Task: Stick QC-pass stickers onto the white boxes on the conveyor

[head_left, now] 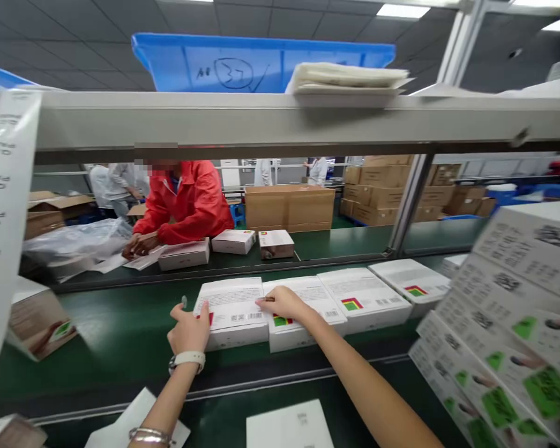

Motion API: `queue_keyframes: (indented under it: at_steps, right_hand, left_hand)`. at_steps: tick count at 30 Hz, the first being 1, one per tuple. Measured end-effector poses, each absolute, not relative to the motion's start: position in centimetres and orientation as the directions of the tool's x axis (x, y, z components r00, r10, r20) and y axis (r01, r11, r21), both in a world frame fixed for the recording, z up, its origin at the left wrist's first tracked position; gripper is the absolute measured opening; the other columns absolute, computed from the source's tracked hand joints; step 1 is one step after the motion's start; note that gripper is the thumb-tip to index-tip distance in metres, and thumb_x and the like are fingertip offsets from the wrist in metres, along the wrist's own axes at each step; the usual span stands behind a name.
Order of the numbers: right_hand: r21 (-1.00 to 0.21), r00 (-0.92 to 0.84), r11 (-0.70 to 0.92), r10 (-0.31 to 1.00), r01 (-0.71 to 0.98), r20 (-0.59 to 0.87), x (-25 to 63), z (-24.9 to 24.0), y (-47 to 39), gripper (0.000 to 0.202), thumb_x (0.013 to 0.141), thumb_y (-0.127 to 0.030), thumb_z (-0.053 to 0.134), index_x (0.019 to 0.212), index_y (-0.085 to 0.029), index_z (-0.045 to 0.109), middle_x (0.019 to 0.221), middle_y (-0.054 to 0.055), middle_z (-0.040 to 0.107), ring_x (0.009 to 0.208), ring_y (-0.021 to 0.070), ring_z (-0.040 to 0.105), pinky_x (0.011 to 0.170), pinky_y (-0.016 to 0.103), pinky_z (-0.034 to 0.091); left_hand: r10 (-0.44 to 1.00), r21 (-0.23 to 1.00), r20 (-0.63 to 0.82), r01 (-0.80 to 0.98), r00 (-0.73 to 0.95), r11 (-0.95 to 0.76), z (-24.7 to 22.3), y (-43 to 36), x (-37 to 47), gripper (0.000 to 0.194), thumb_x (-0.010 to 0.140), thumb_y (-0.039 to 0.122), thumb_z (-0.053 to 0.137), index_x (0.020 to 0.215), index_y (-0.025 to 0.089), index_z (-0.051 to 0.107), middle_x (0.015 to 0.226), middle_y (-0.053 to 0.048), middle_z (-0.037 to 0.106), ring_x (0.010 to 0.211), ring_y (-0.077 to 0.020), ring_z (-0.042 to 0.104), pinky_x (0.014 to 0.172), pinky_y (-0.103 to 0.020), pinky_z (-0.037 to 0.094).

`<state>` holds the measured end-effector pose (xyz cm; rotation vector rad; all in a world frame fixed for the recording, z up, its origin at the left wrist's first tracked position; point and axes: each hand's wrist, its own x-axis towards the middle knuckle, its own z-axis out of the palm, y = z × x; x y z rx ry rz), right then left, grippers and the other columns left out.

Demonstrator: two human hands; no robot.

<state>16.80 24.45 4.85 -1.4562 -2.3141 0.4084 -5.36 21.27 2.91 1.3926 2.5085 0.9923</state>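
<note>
At the bottom, a white box is cut off. Beyond it, the leftmost carton on the green tabletop is flanked by the left hand and right hand; whether either grip is clenched cannot be told. Its coloured mark, toward the near left, is partly covered; its long axis cannot be judged. Farther back, a red-sleeved person is partly screened.

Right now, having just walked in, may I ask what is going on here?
Someone has both hands at a row of white boxes on a green surface. The left hand is at the left end of the leftmost box; the right hand is where that box meets the next, with a small dark thing I cannot identify. Opposite, a person in a red jacket leans over white sheets. More boxes are stacked at the right.
</note>
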Motion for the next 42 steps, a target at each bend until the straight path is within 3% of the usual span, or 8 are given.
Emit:
queue_keyframes:
  at_steps: [3, 6, 9, 14, 19, 22, 28, 42]
  right_hand:
    - [-0.456, -0.138, 0.233, 0.963, 0.859, 0.233, 21.8, 4.4, 24.5, 0.042, 0.08, -0.047, 0.039, 0.062, -0.017, 0.063, 0.059, 0.003, 0.061, 0.056, 0.0135, 0.053, 0.047, 0.02, 0.027]
    - [-0.469, -0.003, 0.146, 0.956, 0.871, 0.292, 25.5, 3.9, 24.4, 0.04, 0.085, -0.038, 0.031, 0.071, -0.017, 0.062, 0.073, 0.007, 0.063, 0.067, 0.0174, 0.055, 0.052, 0.022, 0.03]
    - [-0.501, 0.068, 0.107, 0.946, 0.859, 0.318, 27.7, 3.6, 24.2, 0.045, 0.086, -0.039, 0.024, 0.074, -0.016, 0.06, 0.072, 0.008, 0.063, 0.067, 0.0187, 0.056, 0.053, 0.023, 0.033]
    - [-0.566, 0.033, 0.206, 0.923, 0.798, 0.382, 26.8, 2.8, 23.0, 0.044, 0.087, -0.041, 0.022, 0.09, -0.019, 0.06, 0.074, 0.005, 0.064, 0.067, 0.0184, 0.057, 0.054, 0.023, 0.036]
    - [-0.43, -0.192, 0.371, 0.894, 0.823, 0.404, 24.0, 2.1, 21.5, 0.029, 0.085, -0.03, 0.033, 0.093, -0.025, 0.06, 0.084, 0.001, 0.066, 0.075, 0.0171, 0.059, 0.058, 0.023, 0.037]
    - [-0.314, -0.295, 0.442, 0.858, 0.84, 0.42, 23.1, 1.8, 21.2, 0.028, 0.085, -0.027, 0.035, 0.101, -0.026, 0.058, 0.091, 0.001, 0.065, 0.08, 0.0165, 0.058, 0.062, 0.023, 0.037]
    - [-0.087, -0.453, 0.499, 0.837, 0.862, 0.307, 21.7, 1.9, 22.0, 0.034, 0.077, -0.045, 0.049, 0.105, -0.028, 0.058, 0.078, 0.002, 0.063, 0.067, 0.0171, 0.058, 0.051, 0.023, 0.033]
    - [-0.11, -0.543, 0.59, 0.79, 0.8, 0.286, 17.4, 1.7, 23.3, 0.021, 0.082, -0.034, 0.045, 0.084, -0.023, 0.064, 0.074, 0.002, 0.065, 0.067, 0.0156, 0.058, 0.053, 0.022, 0.03]
  left_hand:
    - [0.859, 0.629, 0.234, 0.744, -0.455, 0.223, 2.4, 21.7, 0.1, 0.056, 0.079, 0.044, 0.044, 0.117, 0.007, 0.027, 0.089, -0.019, 0.062, 0.088, -0.0336, 0.057, 0.076, -0.041, 0.036]
    - [0.914, 0.682, 0.265, 0.73, -0.308, 0.048, 2.3, 22.6, 2.9, 0.043, 0.079, 0.04, 0.045, 0.112, 0.015, 0.034, 0.083, -0.009, 0.064, 0.082, -0.0266, 0.06, 0.074, -0.036, 0.039]
    - [0.932, 0.703, 0.311, 0.705, -0.186, -0.095, 3.3, 23.5, 2.2, 0.029, 0.083, 0.037, 0.037, 0.104, 0.018, 0.042, 0.092, -0.009, 0.062, 0.088, -0.0228, 0.058, 0.077, -0.036, 0.039]
    - [0.916, 0.626, 0.284, 0.668, 0.284, -0.402, 6.1, 23.8, 0.2, 0.017, 0.077, 0.035, 0.049, 0.073, 0.021, 0.057, 0.119, -0.005, 0.049, 0.115, -0.0216, 0.038, 0.094, -0.034, 0.029]
    - [0.766, 0.59, 0.101, 0.582, 0.634, -0.56, 6.5, 24.7, 1.9, 0.013, 0.075, 0.03, 0.055, 0.067, 0.021, 0.057, 0.119, -0.002, 0.05, 0.116, -0.0182, 0.036, 0.095, -0.029, 0.027]
    - [0.734, 0.585, 0.047, 0.578, 0.677, -0.57, 5.9, 25.7, 2.4, 0.013, 0.077, 0.029, 0.053, 0.069, 0.021, 0.057, 0.121, -0.002, 0.048, 0.117, -0.0193, 0.034, 0.096, -0.031, 0.026]
    - [0.732, 0.604, -0.005, 0.585, 0.682, -0.541, 5.7, 26.6, 1.1, 0.011, 0.075, 0.03, 0.055, 0.068, 0.022, 0.059, 0.127, 0.002, 0.042, 0.119, -0.0199, 0.032, 0.097, -0.032, 0.024]
    - [0.776, 0.514, -0.015, 0.671, 0.631, -0.535, 5.6, 26.0, -2.1, 0.012, 0.075, 0.027, 0.051, 0.066, 0.022, 0.058, 0.128, 0.004, 0.041, 0.12, -0.0231, 0.029, 0.098, -0.039, 0.021]
